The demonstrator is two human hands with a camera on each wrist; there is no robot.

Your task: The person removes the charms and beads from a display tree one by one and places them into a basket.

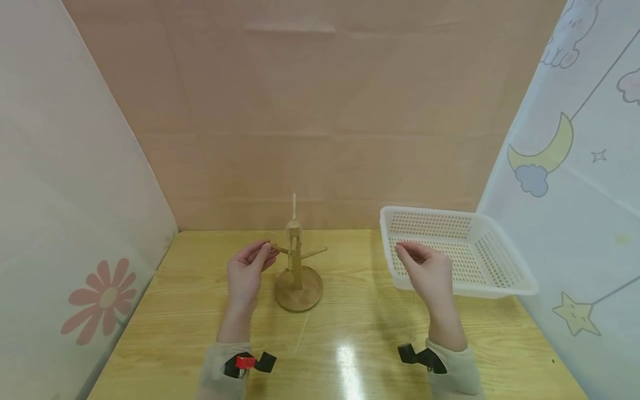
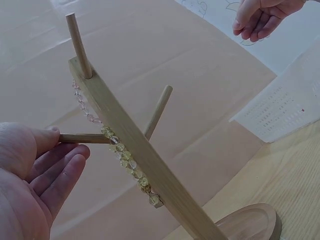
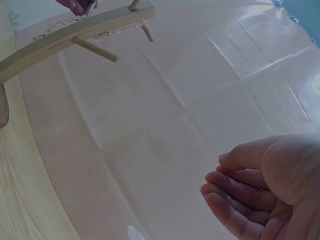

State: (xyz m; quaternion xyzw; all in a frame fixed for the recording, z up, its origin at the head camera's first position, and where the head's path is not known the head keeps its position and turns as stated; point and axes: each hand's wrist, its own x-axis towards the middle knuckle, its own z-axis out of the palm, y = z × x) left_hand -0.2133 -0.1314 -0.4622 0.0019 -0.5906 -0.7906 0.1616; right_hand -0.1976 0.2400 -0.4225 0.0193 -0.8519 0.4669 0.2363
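Note:
The wooden stand (image 1: 297, 261) has a round base and pegs sticking out from its upright. My left hand (image 1: 245, 272) pinches the end of its left peg (image 2: 82, 138) between thumb and fingers. In the left wrist view, a strand of yellow and clear beads (image 2: 129, 165) hangs from this peg beside the post, with pale pink beads (image 2: 85, 107) higher up. My right hand (image 1: 430, 275) is raised over the near left part of the white basket (image 1: 455, 289), and its fingers (image 3: 240, 197) are loosely bent with nothing visible between them.
The basket stands at the right of the wooden table (image 1: 200, 311), behind it a plain backdrop (image 1: 310, 111). Patterned sheets flank both sides. Blue beads (image 3: 295, 19) show at the top right corner of the right wrist view; what bears them is out of sight.

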